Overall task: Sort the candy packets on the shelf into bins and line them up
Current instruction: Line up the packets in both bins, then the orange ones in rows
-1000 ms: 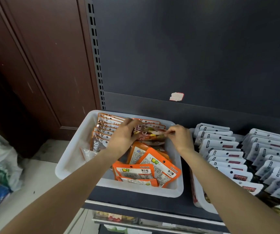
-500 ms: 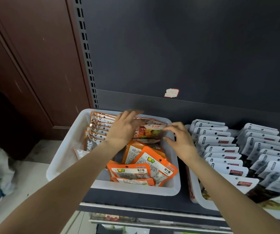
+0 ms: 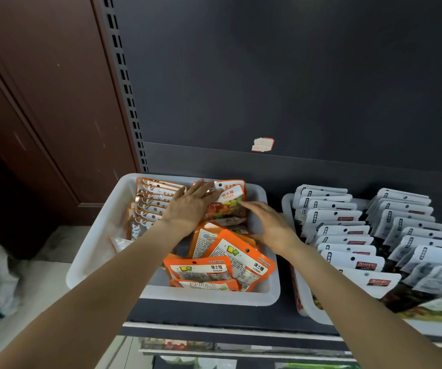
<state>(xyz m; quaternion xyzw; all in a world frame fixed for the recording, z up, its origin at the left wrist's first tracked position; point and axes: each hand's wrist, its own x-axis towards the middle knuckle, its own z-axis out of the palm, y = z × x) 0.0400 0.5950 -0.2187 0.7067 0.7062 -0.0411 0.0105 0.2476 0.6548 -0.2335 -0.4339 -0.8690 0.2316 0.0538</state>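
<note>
Head view: left hand [image 3: 188, 206] flat, fingers straight on upright packets [image 3: 228, 201]; right hand [image 3: 270, 222] relaxed beside bin [image 3: 94, 249] wall.

Light was soft and even, brightest on the white bin [image 3: 97, 251] and pale packets [image 3: 347, 259]; the dark back panel [image 3: 294, 75] stayed dim. Shadows were faint. Wide-angle bending curved the edges, and the near right corner was blurred.

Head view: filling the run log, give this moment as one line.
left hand: flat on upright sugar packets | right hand: open beside them | left bin: front packets lying loose
</note>
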